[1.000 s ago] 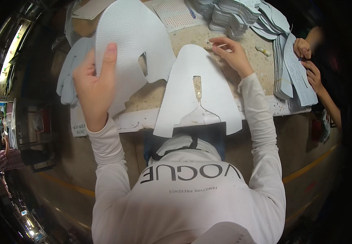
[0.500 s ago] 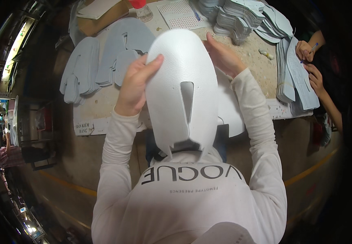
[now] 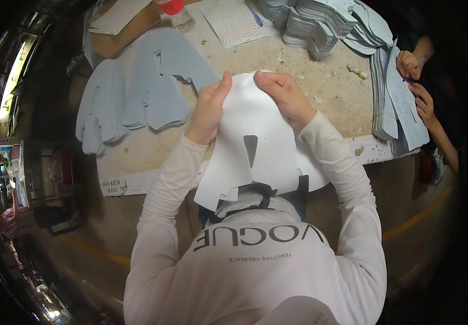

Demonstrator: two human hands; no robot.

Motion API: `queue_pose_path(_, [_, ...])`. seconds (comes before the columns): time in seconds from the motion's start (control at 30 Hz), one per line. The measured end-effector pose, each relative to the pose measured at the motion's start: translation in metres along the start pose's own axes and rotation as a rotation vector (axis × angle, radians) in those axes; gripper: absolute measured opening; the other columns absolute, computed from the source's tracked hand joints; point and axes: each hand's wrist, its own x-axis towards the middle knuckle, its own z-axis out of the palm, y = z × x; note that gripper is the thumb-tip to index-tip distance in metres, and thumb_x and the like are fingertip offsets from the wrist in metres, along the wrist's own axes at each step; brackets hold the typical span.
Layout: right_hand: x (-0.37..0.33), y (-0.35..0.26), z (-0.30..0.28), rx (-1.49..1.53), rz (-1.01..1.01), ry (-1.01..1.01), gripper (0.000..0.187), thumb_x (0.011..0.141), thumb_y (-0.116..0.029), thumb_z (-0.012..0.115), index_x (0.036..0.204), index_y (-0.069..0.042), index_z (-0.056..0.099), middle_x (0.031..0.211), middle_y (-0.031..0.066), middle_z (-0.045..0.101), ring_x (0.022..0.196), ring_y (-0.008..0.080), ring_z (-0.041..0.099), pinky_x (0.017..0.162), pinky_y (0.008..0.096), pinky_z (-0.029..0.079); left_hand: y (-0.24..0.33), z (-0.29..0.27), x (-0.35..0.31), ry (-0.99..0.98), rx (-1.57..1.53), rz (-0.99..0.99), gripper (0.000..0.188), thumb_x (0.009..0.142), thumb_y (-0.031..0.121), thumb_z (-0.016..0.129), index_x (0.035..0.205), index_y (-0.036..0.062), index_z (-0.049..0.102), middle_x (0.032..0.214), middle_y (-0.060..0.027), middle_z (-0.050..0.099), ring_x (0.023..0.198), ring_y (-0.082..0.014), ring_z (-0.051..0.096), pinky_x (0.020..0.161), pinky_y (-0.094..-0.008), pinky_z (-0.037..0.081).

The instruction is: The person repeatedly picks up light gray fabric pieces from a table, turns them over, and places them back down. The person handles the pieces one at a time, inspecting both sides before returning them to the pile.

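Observation:
A white leather-like cut piece (image 3: 255, 119), shaped like a shoe upper with a narrow slot in its middle, hangs at the table's near edge in front of my torso. My left hand (image 3: 208, 114) grips its far left edge, thumb on top. On the far right edge my right hand (image 3: 289, 98) pinches it the same way. The fingers under the piece are hidden. Its rounded end bends over between the two hands, and its notched end points toward me. Another white piece (image 3: 316, 172) shows partly from beneath, beside my right forearm.
Grey-blue stacks of cut pieces lie on the left (image 3: 101, 103) and beside it (image 3: 163, 97). More stacks (image 3: 320, 30) stand far right. A red-capped bottle (image 3: 182, 20), printed sheet (image 3: 236, 24) and cardboard box (image 3: 117, 40) sit behind. At right, another person's hands (image 3: 415, 73) hold a pen over paper.
The white piece has tilted and dropped toward me, its notched end spreading out. My right hand, earlier apart from it, has taken hold of its far edge; my left hand has shifted right.

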Motion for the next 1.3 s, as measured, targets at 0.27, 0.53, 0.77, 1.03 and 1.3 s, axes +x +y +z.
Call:
queue_pose_path(0.27, [-0.004, -0.006, 0.006, 0.085, 0.127, -0.019, 0.044, 0.095, -0.042, 0.052, 0.097, 0.0, 0.067, 0.085, 0.0042, 0.068, 0.07, 0.0072, 0.062, 0.063, 0.0217, 0.05, 0.003, -0.01, -0.005, -0.029, 0.01, 0.0, 0.043, 0.099, 0.036, 0.046, 0.103, -0.0027, 0.066, 0.096, -0.006, 0.066, 0.087, -0.0088, 0.058, 0.08, -0.0218, 0.043])
queue_pose_path(0.53, [-0.007, -0.008, 0.007, 0.041, 0.119, -0.051, 0.051, 0.095, -0.047, 0.048, 0.099, 0.0, 0.068, 0.086, 0.005, 0.068, 0.071, 0.0077, 0.062, 0.065, 0.022, 0.051, 0.004, -0.01, -0.008, -0.04, 0.018, 0.0, 0.042, 0.099, 0.034, 0.045, 0.098, -0.0023, 0.067, 0.095, -0.0058, 0.067, 0.086, -0.0078, 0.057, 0.078, -0.0214, 0.042])
queue_pose_path(0.77, [-0.007, -0.008, 0.008, 0.068, 0.128, -0.053, 0.054, 0.095, -0.05, 0.046, 0.098, -0.001, 0.068, 0.084, 0.004, 0.068, 0.07, 0.0075, 0.063, 0.063, 0.0219, 0.051, 0.005, -0.007, -0.007, -0.039, -0.04, -0.012, 0.04, 0.099, 0.033, 0.047, 0.101, -0.0018, 0.066, 0.097, -0.005, 0.066, 0.088, -0.0072, 0.056, 0.078, -0.0211, 0.041])
queue_pose_path(1.03, [0.01, -0.022, 0.0, -0.587, -0.113, -0.128, 0.036, 0.088, -0.038, 0.064, 0.085, -0.003, 0.071, 0.073, 0.0041, 0.067, 0.061, 0.0092, 0.06, 0.056, 0.025, 0.045, 0.017, -0.017, 0.005, -0.077, 0.256, 0.17, 0.023, 0.096, 0.023, 0.051, 0.083, 0.0048, 0.058, 0.082, 0.0031, 0.057, 0.079, -0.0055, 0.049, 0.074, -0.0206, 0.039])
queue_pose_path(1.3, [0.044, -0.043, 0.017, -1.099, -0.265, -0.185, 0.028, 0.079, -0.026, 0.072, 0.091, -0.001, 0.07, 0.069, 0.01, 0.065, 0.062, 0.014, 0.06, 0.06, 0.0315, 0.047, 0.003, -0.003, 0.022, 0.138, 0.496, 0.522, 0.027, 0.094, 0.02, 0.054, 0.073, 0.0036, 0.049, 0.068, 0.0023, 0.048, 0.07, -0.0065, 0.041, 0.066, -0.0217, 0.036])
